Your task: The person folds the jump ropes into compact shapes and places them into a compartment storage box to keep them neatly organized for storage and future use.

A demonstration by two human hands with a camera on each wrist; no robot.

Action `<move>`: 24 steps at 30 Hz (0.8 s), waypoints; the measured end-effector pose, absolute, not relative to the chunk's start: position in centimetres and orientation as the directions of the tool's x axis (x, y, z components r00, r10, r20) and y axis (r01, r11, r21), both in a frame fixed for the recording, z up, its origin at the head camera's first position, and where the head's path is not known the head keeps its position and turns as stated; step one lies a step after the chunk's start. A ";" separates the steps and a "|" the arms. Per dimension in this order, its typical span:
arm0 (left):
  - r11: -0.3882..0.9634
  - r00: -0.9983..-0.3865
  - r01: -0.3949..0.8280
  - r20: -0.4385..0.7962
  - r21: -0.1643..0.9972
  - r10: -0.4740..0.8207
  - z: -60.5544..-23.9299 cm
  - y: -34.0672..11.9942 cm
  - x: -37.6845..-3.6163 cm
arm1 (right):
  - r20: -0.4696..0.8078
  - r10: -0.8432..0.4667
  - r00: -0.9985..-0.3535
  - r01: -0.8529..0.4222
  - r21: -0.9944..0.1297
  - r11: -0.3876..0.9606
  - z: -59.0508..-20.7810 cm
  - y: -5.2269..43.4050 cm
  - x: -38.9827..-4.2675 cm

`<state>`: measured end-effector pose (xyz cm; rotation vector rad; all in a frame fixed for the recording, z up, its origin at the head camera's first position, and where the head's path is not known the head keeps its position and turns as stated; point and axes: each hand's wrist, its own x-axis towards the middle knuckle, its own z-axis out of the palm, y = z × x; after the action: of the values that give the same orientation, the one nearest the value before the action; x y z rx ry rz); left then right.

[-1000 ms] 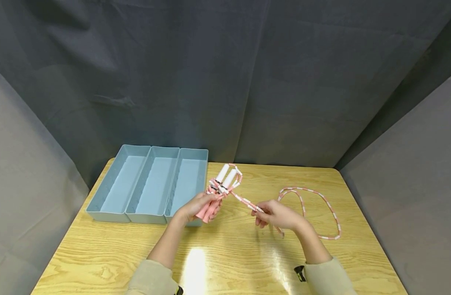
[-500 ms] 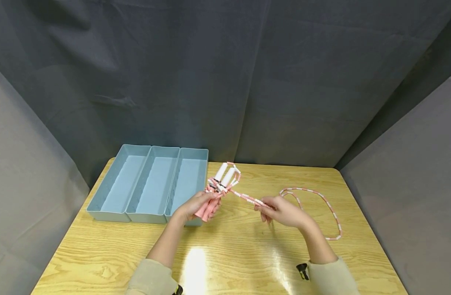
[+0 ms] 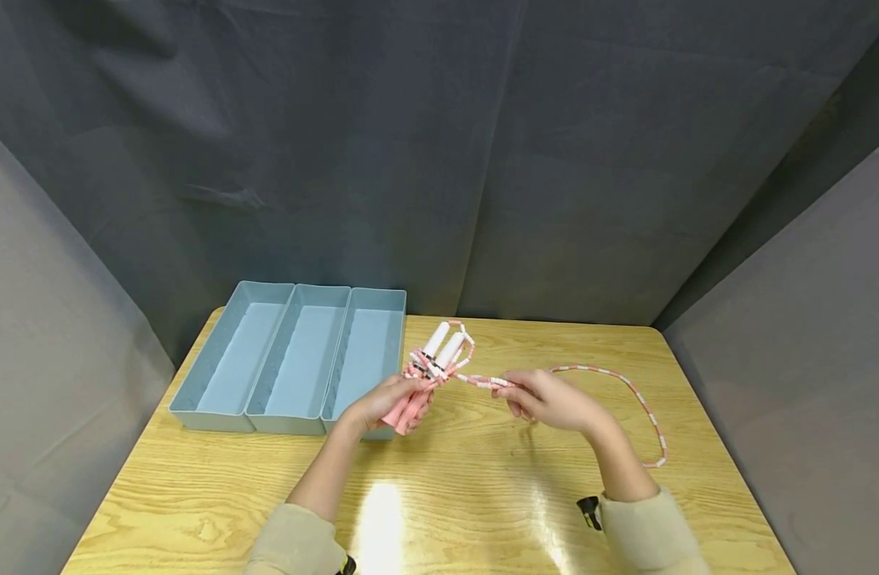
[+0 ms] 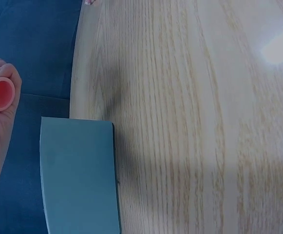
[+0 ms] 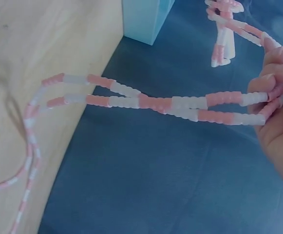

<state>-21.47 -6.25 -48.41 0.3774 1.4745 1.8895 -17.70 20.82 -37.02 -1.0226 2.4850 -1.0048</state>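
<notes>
My left hand [image 3: 390,401] grips the two pink-and-white handles [image 3: 439,348] of a beaded jump rope side by side, their white ends pointing up and away. Some of the pink-and-white rope is wound around the handles, with a loop past their tips. In the left wrist view a hollow pink handle end [image 4: 1,94] shows at the left edge. My right hand [image 3: 547,399] pinches two strands of the rope a short way to the right. From its fingers the doubled jump rope [image 5: 156,103] hangs in the right wrist view, down to the table, where a curve lies.
Three pale blue bins [image 3: 284,418] stand side by side on the left of the wooden table [image 3: 468,503]. A dark curtain [image 3: 410,160] hangs behind the table, with grey panels [image 3: 805,359] at both sides.
My right hand has shifted a little right and up along with the rope strands, and less of the rope's loop shows on the table. The left hand stays nearly still, gripping the handles.
</notes>
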 end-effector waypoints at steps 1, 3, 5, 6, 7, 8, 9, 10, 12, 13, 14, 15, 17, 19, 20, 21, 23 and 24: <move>-0.108 -0.710 -0.344 -0.183 0.933 0.680 -48.4 -6.2 -21.5 | 0.016 -0.708 -0.706 -0.522 -0.687 0.505 -36.8 20.8 -17.9; -0.107 -0.704 -0.340 -0.177 0.934 0.687 -48.3 -6.2 -21.4 | 0.022 -0.720 -0.694 -0.548 -0.665 0.508 -36.4 20.7 -18.2; -0.097 -0.695 -0.338 -0.179 0.936 0.696 -48.2 -6.1 -21.3 | 0.021 -0.728 -0.685 -0.571 -0.635 0.520 -36.0 20.5 -18.5; -0.091 -0.691 -0.337 -0.180 0.937 0.700 -48.2 -6.1 -21.3 | 0.020 -0.732 -0.681 -0.582 -0.621 0.524 -35.8 20.3 -18.6; -0.082 -0.686 -0.337 -0.184 0.938 0.704 -48.2 -6.1 -21.3 | 0.016 -0.735 -0.678 -0.589 -0.611 0.529 -35.6 20.2 -18.8; -0.072 -0.680 -0.333 -0.187 0.940 0.709 -48.2 -6.1 -21.2 | 0.010 -0.738 -0.675 -0.593 -0.601 0.535 -35.5 20.1 -18.9; -0.063 -0.673 -0.333 -0.191 0.941 0.714 -48.2 -6.0 -21.2 | 0.008 -0.740 -0.672 -0.603 -0.586 0.541 -35.3 20.0 -19.0; -0.052 -0.669 -0.330 -0.195 0.942 0.717 -48.2 -6.0 -21.2 | 0.002 -0.741 -0.672 -0.605 -0.578 0.548 -35.2 19.9 -19.1; -0.034 -0.659 -0.324 -0.200 0.945 0.725 -48.2 -6.0 -21.1 | -0.005 -0.744 -0.668 -0.616 -0.558 0.557 -34.9 19.7 -19.4; -0.021 -0.653 -0.318 -0.203 0.948 0.730 -48.1 -6.0 -21.1 | -0.008 -0.746 -0.666 -0.620 -0.550 0.559 -34.8 19.6 -19.5; -0.011 -0.648 -0.313 -0.205 0.950 0.734 -48.0 -5.9 -21.1 | -0.010 -0.748 -0.664 -0.626 -0.540 0.563 -34.7 19.5 -19.6; -0.002 -0.642 -0.313 -0.210 0.950 0.737 -47.9 -5.9 -21.0 | -0.006 -0.750 -0.661 -0.636 -0.526 0.565 -34.6 19.4 -19.7; 0.020 -0.629 -0.305 -0.217 0.952 0.746 -47.8 -5.8 -20.9 | 0.001 -0.759 -0.651 -0.653 -0.512 0.558 -34.5 19.2 -20.0; 0.038 -0.614 -0.302 -0.225 0.953 0.756 -47.7 -5.6 -20.9 | 0.007 -0.769 -0.640 -0.663 -0.510 0.547 -34.4 19.1 -20.2; 0.047 -0.607 -0.301 -0.230 0.952 0.761 -47.7 -5.6 -20.9 | 0.006 -0.770 -0.638 -0.664 -0.511 0.546 -34.3 19.0 -20.3; 0.057 -0.600 -0.301 -0.236 0.952 0.765 -47.7 -5.5 -20.9 | 0.006 -0.772 -0.636 -0.665 -0.510 0.545 -34.3 18.9 -20.4; 0.074 -0.582 -0.294 -0.239 0.953 0.777 -47.7 -5.4 -20.8 | -0.005 -0.772 -0.636 -0.659 -0.517 0.547 -34.2 18.7 -20.6; 0.083 -0.573 -0.293 -0.244 0.952 0.783 -47.8 -5.4 -20.8 | -0.013 -0.769 -0.639 -0.655 -0.517 0.552 -34.2 18.6 -20.6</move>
<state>-20.82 -5.39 -47.76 0.5062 1.5237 1.6235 -20.64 18.59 -34.16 -1.1922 2.5507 -0.7014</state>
